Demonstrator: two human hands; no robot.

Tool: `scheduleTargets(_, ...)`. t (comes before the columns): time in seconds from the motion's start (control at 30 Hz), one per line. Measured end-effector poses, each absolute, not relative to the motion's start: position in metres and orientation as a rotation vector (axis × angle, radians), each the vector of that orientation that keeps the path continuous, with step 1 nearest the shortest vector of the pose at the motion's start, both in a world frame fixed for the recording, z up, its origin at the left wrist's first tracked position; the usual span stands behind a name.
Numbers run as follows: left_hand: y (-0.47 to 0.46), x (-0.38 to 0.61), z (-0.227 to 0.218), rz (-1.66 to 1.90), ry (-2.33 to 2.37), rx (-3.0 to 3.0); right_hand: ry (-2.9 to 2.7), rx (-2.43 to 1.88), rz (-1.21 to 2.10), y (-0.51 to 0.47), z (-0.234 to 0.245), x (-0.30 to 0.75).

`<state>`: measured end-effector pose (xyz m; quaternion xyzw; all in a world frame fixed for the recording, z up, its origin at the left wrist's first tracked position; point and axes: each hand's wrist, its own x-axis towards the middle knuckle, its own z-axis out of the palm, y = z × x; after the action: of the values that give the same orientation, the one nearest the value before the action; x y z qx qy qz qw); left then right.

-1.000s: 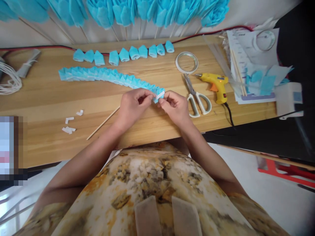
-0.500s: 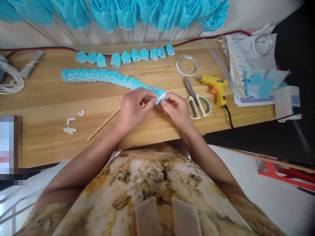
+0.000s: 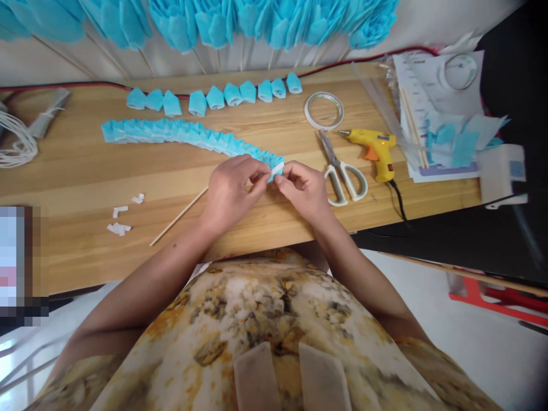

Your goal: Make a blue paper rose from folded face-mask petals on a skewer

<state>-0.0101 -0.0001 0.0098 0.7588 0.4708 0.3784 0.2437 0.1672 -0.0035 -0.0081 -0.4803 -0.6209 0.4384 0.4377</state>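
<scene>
A long strip of overlapping blue folded petals [image 3: 171,131] curves across the wooden table, its right end between my hands. My left hand [image 3: 233,191] pinches at that end, thumb and forefinger by a narrow white strip [image 3: 278,168] lying on the last petal. On the other side my right hand [image 3: 305,191] grips the petal's edge between thumb and forefinger. The fingertips partly cover this end. A thin wooden stick [image 3: 178,217] lies beside my left wrist. Scissors [image 3: 338,165] with white handles rest just right of my right hand.
A row of separate blue petals [image 3: 233,95] lies farther back, below blue flowers [image 3: 214,23] on sticks. To the right are a tape roll [image 3: 306,111], a yellow glue gun [image 3: 381,148] and papers [image 3: 460,100]. White paper scraps [image 3: 119,229] and a white cable [image 3: 19,151] are at left.
The view has shifted slightly. Both hands stay at the strip's right end, and the white strip now lies flatter across the last petal between the fingertips.
</scene>
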Motion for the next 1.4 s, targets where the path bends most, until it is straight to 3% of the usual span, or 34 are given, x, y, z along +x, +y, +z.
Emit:
scheduleTargets(0.6, 0.011, -0.011, 0.002, 1.061, 1.297, 1.524, -1.544, -1.181, 1.138, -0.003, -0.012, 0.167)
scheduleTargets(0.87, -0.001, -0.078, 0.053, 1.339, 1.467, 1.453, -1.485, -1.197, 1.173, -0.003, -0.011, 0.168)
scheduleTargets(1.0, -0.03, -0.146, 0.065, 0.907, 2.057, 1.686, -1.493, -1.207, 1.15, -0.004, -0.008, 0.168)
scheduleTargets(1.2, -0.049, -0.212, 0.047, 0.117, 2.111, 1.894, -1.476, -1.231, 1.141, -0.003, -0.008, 0.17)
scheduleTargets(1.4, -0.044, -0.22, 0.046, 0.142, 2.076, 1.891, -1.462, -1.247, 1.145, -0.002, -0.01, 0.17)
